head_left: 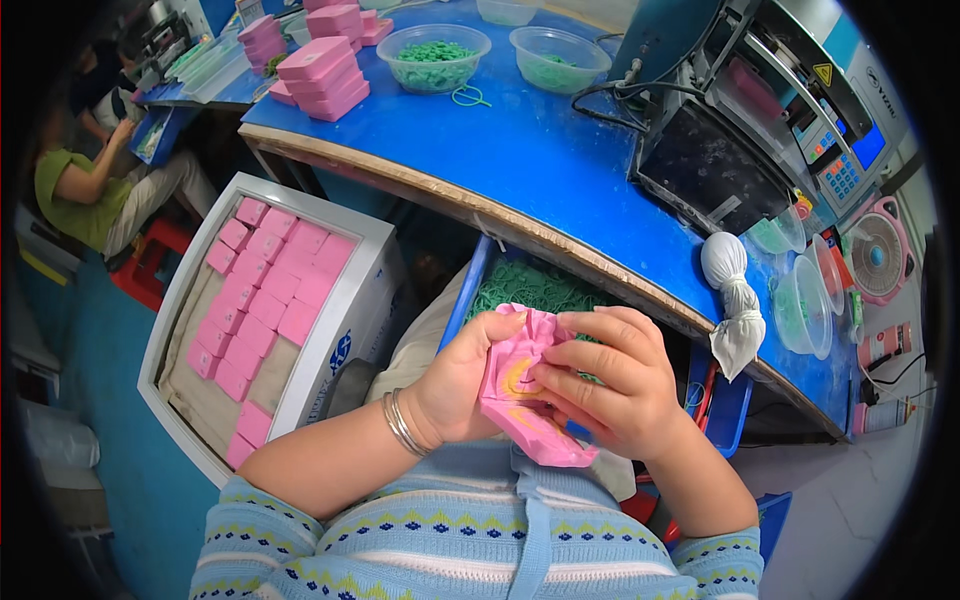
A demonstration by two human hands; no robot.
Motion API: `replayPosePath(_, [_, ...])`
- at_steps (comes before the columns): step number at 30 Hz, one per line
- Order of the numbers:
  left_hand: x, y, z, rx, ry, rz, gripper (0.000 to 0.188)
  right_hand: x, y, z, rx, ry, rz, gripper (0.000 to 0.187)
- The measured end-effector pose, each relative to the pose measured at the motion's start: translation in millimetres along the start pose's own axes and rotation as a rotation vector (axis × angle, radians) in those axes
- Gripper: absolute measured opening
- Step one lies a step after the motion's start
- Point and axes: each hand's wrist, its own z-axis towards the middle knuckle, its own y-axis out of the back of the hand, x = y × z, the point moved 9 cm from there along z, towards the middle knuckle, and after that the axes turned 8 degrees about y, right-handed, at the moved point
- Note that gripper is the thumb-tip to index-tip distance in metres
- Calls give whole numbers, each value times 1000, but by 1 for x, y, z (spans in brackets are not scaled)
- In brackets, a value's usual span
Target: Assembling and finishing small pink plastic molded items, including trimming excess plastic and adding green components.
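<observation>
From the head view: near centre, the left hand (458,375) grips the pink piece (535,440), the right hand's (630,390) curled fingers pinching its folds. Seemingly it's being worked open, calling for steady pressure: rubbery, creased, yellow-streaked! Lacy green strands (535,285) lie just beyond.

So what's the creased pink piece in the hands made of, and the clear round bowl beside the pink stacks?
Creased pink piece: matte-looking, perhaps silicone or soft rubber, as it bends and wrinkles. Clear round bowl: shiny, likely plastic; small green pieces show through it.
</observation>
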Motion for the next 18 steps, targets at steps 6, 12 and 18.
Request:
replayPosePath(6, [-5,1,-1,-69,-28,128,51,-32,1,-15,-170,-316,326,21])
replayPosePath(12, [9,-6,-3,-44,84,250,37,-56,-19,-47,-384,-791,750,22])
replayPosePath(18, [-17,-17,-12,-234,-160,788,44,-49,-21,-48,-296,-791,854,15])
